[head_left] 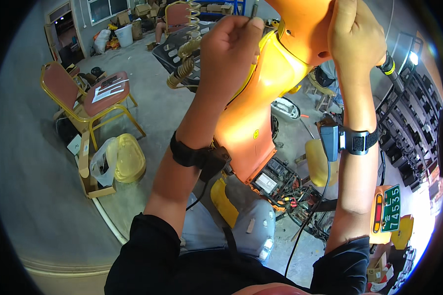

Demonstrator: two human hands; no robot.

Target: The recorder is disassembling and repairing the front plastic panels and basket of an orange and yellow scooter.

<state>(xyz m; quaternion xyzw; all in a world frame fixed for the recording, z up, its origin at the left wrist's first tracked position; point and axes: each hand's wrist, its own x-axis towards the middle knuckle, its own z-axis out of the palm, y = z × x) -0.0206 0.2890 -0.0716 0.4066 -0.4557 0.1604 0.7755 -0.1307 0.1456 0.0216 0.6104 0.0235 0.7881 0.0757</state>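
In front of me rises the orange and yellow body of a scooter (251, 130), with several panels off lower down. My left hand (231, 46) is closed in a pinch on a thin metal rod (255, 9) that points up beside the scooter's upper left edge. What lies at the rod's other end is hidden. My right hand (357, 37) is curled closed against the upper right side of the orange body; its fingertips are mostly hidden. Just beyond it a black handlebar grip (390, 66) with a yellow band sticks out.
Exposed wiring and a frame (300, 201) lie low before my knees. A chair (108, 96) with papers stands left, a yellow container (130, 158) by it. A coiled hose (187, 54) hangs beside my left hand. At right are a rack of dark parts (413, 113) and a green plate (391, 209).
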